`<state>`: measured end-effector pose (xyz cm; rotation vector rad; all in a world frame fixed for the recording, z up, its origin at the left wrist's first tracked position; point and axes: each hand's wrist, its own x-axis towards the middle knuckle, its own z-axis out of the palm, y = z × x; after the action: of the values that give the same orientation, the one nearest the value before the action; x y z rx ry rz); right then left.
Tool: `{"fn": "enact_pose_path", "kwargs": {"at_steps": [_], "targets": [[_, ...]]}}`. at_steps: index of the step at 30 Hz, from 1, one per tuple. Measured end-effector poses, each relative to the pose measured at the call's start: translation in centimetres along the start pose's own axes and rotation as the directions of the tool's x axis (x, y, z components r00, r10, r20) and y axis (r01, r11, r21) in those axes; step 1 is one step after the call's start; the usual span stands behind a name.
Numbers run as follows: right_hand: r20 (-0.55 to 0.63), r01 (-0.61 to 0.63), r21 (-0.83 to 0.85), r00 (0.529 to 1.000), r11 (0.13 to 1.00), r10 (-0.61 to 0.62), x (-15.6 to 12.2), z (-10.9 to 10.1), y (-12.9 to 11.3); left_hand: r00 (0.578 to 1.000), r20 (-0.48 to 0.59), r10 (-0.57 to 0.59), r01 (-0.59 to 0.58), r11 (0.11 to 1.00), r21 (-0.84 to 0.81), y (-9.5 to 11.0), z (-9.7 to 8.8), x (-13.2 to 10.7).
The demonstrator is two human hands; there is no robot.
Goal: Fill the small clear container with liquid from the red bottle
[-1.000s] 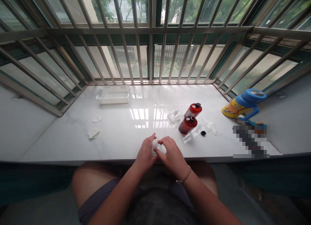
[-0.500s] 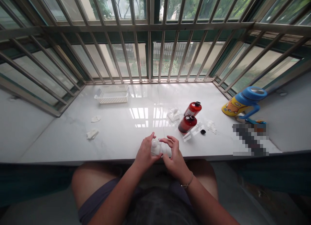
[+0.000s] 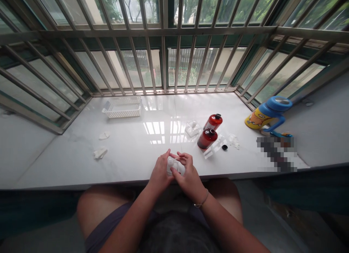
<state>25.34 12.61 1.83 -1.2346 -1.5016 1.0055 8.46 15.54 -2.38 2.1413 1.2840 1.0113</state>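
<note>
My left hand (image 3: 160, 173) and my right hand (image 3: 188, 174) meet at the near edge of the white sill (image 3: 136, 147). Both are closed round a small clear container (image 3: 173, 166) held between them; the fingers hide most of it. Two red bottles stand a little to the right and further back. The nearer red bottle (image 3: 206, 139) has no cap. The farther red bottle (image 3: 213, 122) has a black cap. A loose black cap (image 3: 224, 147) lies beside them, next to clear plastic pieces (image 3: 215, 147).
A white slotted basket (image 3: 123, 107) sits at the back left. White crumpled scraps (image 3: 100, 152) lie on the left. A clear lidded piece (image 3: 192, 128) is behind my hands. A blue and yellow jug (image 3: 268, 116) lies at the right. Window bars (image 3: 163, 56) close the far side.
My right fingers, lifted off half a second ago, have closed back over the clear container. The view has shifted slightly to the right.
</note>
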Motion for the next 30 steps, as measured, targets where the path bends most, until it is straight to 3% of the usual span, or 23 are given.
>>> {"fn": "enact_pose_path", "kwargs": {"at_steps": [6, 12, 18, 21, 24, 26, 28, 30], "targets": [[-0.108, 0.093, -0.159, 0.988, 0.983, -0.111, 1.5, 0.6, 0.9, 1.000, 0.000, -0.030, 0.030, 0.999, -0.041, 0.0, 0.0, 0.0], [-0.108, 0.167, -0.328, 0.971, 0.930, -0.212, 2.0, 0.3, 0.2, 0.999, -0.048, -0.021, 0.020, 0.999, -0.032, -0.2, 0.3, -0.1], [-0.134, 0.165, -0.380, 0.964, 0.910, -0.231, 1.7, 1.0, 0.5, 0.992, -0.123, 0.006, -0.002, 0.999, 0.034, 0.1, 0.8, -0.3], [-0.105, 0.232, -0.365, 0.952, 0.902, -0.288, 1.4, 0.5, 0.5, 0.992, -0.124, 0.021, -0.013, 0.998, 0.062, 0.1, 0.9, -0.5], [-0.044, 0.336, -0.380, 0.924, 0.862, -0.380, 1.0, -1.9, 0.4, 0.993, -0.105, 0.044, -0.034, 0.995, 0.094, -0.1, 0.8, -0.5], [-0.105, 0.346, -0.463, 0.893, 0.816, -0.439, 0.8, -4.8, 0.7, 0.991, -0.128, 0.044, -0.030, 0.993, 0.115, -0.5, 0.7, -0.3], [-0.254, 0.246, -0.578, 0.852, 0.778, -0.458, 0.9, -8.1, 1.5, 0.983, -0.177, 0.046, -0.019, 0.989, 0.149, -1.0, 0.6, 0.4], [-0.412, 0.056, -0.633, 0.821, 0.772, -0.397, 1.3, -11.4, 2.7, 0.972, -0.229, 0.059, -0.011, 0.979, 0.204, -1.7, 0.4, 1.3]]}}
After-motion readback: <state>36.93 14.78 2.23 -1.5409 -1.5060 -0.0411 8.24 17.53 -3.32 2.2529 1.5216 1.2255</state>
